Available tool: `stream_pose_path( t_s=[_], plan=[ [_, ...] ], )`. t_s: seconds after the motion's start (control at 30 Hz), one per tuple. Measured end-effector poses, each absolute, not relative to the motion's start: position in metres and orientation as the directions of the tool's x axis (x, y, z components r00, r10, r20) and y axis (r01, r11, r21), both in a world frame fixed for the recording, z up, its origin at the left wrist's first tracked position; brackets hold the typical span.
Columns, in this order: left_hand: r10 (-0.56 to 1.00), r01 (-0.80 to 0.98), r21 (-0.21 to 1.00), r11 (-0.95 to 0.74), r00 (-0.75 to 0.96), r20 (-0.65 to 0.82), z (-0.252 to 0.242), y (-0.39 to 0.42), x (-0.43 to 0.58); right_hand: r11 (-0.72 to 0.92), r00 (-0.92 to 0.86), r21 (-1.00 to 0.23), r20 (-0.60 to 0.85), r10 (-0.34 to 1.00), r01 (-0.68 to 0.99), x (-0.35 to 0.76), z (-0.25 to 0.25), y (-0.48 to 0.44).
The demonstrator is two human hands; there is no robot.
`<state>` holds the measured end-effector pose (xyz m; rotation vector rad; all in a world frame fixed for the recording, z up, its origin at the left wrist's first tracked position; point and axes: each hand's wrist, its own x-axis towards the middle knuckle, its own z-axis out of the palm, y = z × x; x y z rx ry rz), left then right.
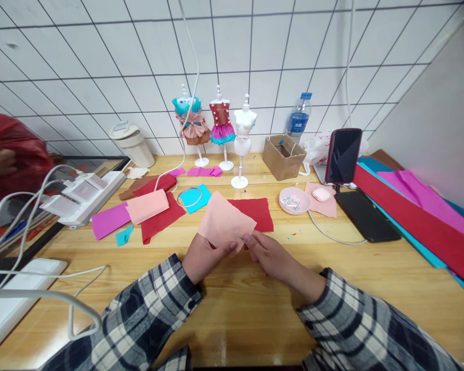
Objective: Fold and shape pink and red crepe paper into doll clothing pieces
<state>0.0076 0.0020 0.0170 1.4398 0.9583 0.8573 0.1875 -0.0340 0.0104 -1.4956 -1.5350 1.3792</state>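
Observation:
My left hand (212, 253) is closed on a peach piece of crepe paper (225, 216), thumb pressed on its lower edge. The sheet stands up from my fingers with its top corner rounded. My right hand (268, 251) pinches a thin needle (238, 236) whose tip lies against the paper's lower right edge. No thread can be made out. Behind the sheet, partly covered by it, a red crepe paper piece (261, 214) lies on the wooden table (235, 309). A folded peach piece (149, 206) rests among red and purple scraps to the left.
Three small dress forms stand at the back: a bare white one (244, 126) and two dressed ones. Right of them are a cardboard box (284, 158), a pink bowl of beads (295, 208) and a phone (367, 215). Cables and a power strip (96, 198) crowd the left.

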Motion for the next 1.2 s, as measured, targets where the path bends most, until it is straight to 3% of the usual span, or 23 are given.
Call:
stream_pose_path(
  t_s=[0.6, 1.0, 1.2],
  plan=[
    [0.924, 0.086, 0.996, 0.002, 0.381, -0.035, 0.0166, 0.0014, 0.0077, -0.064, -0.223, -0.924, -0.157, 0.962, 0.377, 0.1878, 0.01, -0.0327],
    [0.912, 0.087, 0.996, 0.025, 0.406, -0.058, 0.0135, 0.0011, 0.0073, -0.168, -0.2, -0.928, -0.244, 0.949, 0.332, 0.187, 0.0073, -0.0346],
    [0.914, 0.147, 0.988, -0.056, 0.406, -0.009, 0.0102, -0.0003, 0.0088, -0.17, -0.196, -0.923, -0.249, 0.948, 0.345, 0.1851, 0.0073, -0.035]
  ],
)
